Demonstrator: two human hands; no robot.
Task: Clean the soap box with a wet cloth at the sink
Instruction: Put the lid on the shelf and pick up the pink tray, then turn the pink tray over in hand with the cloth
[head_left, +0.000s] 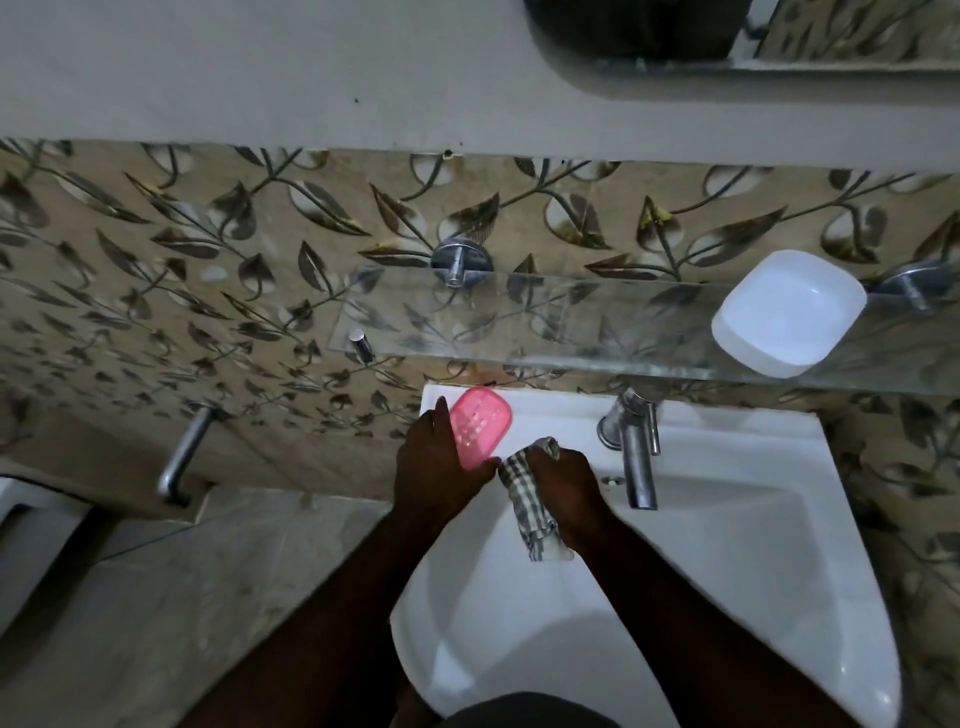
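Observation:
A pink perforated soap box tray (479, 427) is held at the back left corner of the white sink (727, 571), gripped along its left and lower edge by my left hand (434, 467). My right hand (563, 491) is closed around a checked cloth (524, 499), whose end hangs down over the basin. The cloth's upper end touches the tray's lower right corner. A white soap box part (787, 312) lies upturned on the glass shelf (519, 322) above the sink, apart from both hands.
A chrome tap (636, 457) stands at the back of the sink, just right of my right hand. The glass shelf hangs on chrome brackets (460, 262) against leaf-patterned tiles. A chrome wall tap (182, 457) sticks out at the left.

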